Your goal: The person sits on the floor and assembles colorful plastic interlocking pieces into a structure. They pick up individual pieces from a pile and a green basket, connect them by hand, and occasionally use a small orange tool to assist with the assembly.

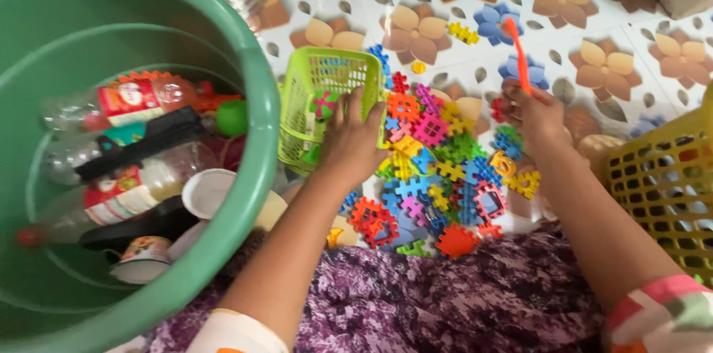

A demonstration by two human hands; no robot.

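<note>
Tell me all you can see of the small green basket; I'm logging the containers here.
The green basket is a small lime plastic one with lattice walls and a solid rim. It lies tipped on the flowered floor, its opening facing the camera, between the big green tub and the pile of toy pieces. The left hand grips its near edge. Something round shows inside.

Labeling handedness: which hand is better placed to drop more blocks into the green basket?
Left, probably. The left hand rests on the lime-green basket rim, beside the block pile. The right hand sits across the pile and already holds an orange stick.
</note>
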